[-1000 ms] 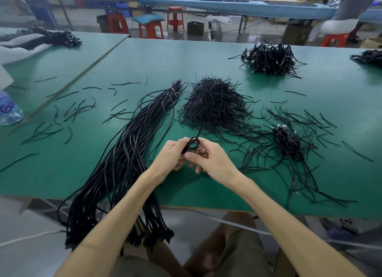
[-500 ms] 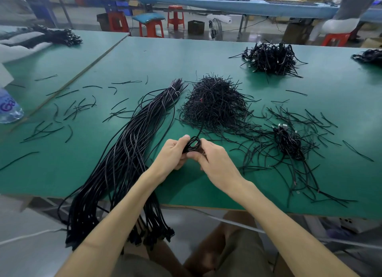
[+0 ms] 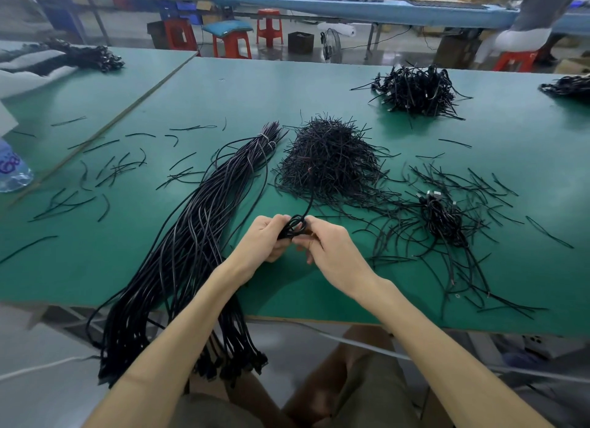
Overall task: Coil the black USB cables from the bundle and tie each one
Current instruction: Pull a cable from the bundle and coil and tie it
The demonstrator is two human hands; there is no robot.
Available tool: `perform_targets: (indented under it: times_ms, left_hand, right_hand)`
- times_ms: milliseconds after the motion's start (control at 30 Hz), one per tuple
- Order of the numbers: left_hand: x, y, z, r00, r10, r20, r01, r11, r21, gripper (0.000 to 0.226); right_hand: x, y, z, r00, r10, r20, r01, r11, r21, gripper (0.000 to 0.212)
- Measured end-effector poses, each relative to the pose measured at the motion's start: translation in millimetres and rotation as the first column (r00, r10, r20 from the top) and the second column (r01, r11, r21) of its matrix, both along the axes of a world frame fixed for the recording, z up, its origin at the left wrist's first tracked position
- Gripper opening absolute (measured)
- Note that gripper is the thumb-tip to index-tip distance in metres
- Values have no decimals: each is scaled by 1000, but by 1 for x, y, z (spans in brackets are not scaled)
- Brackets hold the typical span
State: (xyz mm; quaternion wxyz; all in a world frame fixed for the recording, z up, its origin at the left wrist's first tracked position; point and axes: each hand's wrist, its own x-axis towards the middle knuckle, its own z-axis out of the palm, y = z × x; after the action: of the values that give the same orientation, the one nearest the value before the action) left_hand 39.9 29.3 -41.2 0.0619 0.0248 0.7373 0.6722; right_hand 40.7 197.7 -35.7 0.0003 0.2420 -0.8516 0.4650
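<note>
Over green table (image 3: 319,86) | left hand (image 3: 263,240), right hand (image 3: 332,252) pinch round coil (image 3: 295,227)

In my grip, small black coiled USB cable (image 3: 295,228): smooth plastic jacket, faint sheen. Left of grip, long black cable bundle (image 3: 191,236): same smooth jacket, glossier highlights. Under grip, flat green table top (image 3: 95,268): matt, smooth. Beyond grip, black twist-tie heap (image 3: 329,162): thin, matt. Far left, clear plastic bottle (image 3: 12,172): glossy.

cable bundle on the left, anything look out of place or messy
The long cable bundle overhangs the table's near edge, its connector ends dangling off. Loose ties lie strewn left of it, away from the tie pile. Nothing looks damaged.
</note>
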Motion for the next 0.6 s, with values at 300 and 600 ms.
perform_targets:
  times_ms: [300,600]
  left_hand:
    - [-1,-1,0,1000,15,-15,-15,1000,9,50]
    - [7,6,6,973,15,-232,-59,981,-185,31]
  right_hand:
    - [8,-1,3,997,1,-79,-1,1000,4,13]
    - [7,-7,0,960,-264,94,279,933,-229,25]
